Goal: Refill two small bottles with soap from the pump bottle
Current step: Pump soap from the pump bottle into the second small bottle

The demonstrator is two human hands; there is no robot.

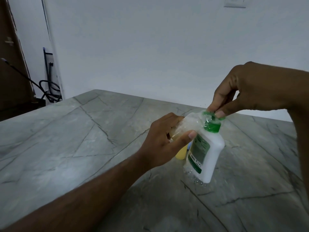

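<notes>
Two bare hands worked over a grey marble-look table (pixel 103 148), toward its right side and closer to the far edge than to the near one. The white pump bottle (pixel 206 153) with a green label stood there, leaning a little to the right, and its base touched the surface. Some clear plastic wrap seemed to lie around its bottom and its top, but the blur made this hard to confirm.

The right hand (pixel 250 91) came down from the upper right. Its thumb and first fingers were pinched on the green pump head (pixel 212 122) at the top of the bottle; the other fingers were curled and touched nothing that I could see.

The left hand (pixel 165 144) reached in from the lower left, and its fingers were closed around a small clear bottle (pixel 185 128). This bottle was tilted, with one end pressed close beside the pump head, and a little yellowish liquid showed inside near the palm. Whether its mouth was exactly under the spout, I could not tell.

One more small bottle, a yellow bottle (pixel 181 153), stood on the table just behind the left hand and touching or nearly touching the left side of the pump bottle; the hand hid most of it.

A white wall (pixel 150 47) rose behind the far edge.
</notes>
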